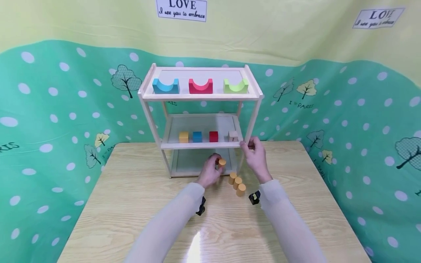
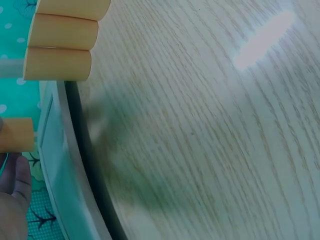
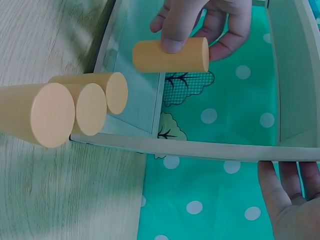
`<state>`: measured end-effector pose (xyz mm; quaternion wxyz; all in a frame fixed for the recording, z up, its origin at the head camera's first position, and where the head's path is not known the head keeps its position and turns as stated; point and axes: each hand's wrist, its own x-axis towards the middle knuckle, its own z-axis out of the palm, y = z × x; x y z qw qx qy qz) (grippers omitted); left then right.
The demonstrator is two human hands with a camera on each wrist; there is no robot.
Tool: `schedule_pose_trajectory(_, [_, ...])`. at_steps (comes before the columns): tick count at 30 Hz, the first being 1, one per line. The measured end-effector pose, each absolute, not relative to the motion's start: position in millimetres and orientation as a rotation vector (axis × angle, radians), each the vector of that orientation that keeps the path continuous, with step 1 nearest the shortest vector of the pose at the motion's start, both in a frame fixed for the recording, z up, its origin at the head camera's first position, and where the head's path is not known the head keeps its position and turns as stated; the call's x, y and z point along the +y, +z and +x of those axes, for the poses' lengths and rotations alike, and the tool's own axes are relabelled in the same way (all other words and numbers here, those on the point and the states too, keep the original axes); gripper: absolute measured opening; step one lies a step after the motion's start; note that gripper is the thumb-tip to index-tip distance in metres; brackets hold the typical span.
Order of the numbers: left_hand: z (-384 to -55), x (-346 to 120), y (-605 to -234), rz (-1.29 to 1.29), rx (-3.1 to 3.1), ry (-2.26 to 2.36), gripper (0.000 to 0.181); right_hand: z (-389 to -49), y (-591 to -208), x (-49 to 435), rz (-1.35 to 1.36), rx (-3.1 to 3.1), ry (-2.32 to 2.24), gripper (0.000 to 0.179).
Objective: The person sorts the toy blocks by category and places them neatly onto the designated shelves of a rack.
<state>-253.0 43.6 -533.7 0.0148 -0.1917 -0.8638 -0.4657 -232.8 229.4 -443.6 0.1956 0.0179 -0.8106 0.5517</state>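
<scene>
My left hand [image 1: 209, 171] pinches a yellow-orange wooden cylinder [image 1: 222, 163] at the front of the rack's lowest shelf. In the right wrist view this cylinder [image 3: 185, 56] lies between thumb and fingers, clear of the shelf. My right hand [image 1: 256, 157] grips the right front post of the white shelf rack [image 1: 200, 145], near the middle shelf's corner; its fingertips [image 3: 270, 172] are partly hidden by the post. Three matching cylinders [image 1: 238, 183] stand in a row on the table just before the rack's right front corner. A small dark red patch shows beside the left fingers, its kind unclear.
Yellow, blue, red and pale cubes [image 1: 197, 137] line the middle shelf. Blue, red and green arch blocks [image 1: 201, 87] sit on top. The wooden table [image 1: 138, 204] extends in front and to both sides. A patterned cloth [image 1: 65, 109] hangs behind.
</scene>
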Motion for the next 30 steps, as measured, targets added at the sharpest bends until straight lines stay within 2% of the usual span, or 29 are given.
schedule_pose_trajectory(15, [-260.6,48.9,-547.9,-0.536,-2.646,-1.464,0.033,-225.9,-435.6,227.1,0.054,-2.287,1.568,0.025])
schedule_pose_trajectory(20, [-262.9,51.8,-551.5,-0.53,-2.66,-1.433,0.032,-231.5,-443.4,230.9,0.032,-2.285,1.57,0.025])
schedule_pose_trajectory(30, [-265.6,53.1,-555.5,-0.472,-2.701,-1.455,0.034,-209.4,-409.0,216.2,0.087,-2.303,1.539,0.021])
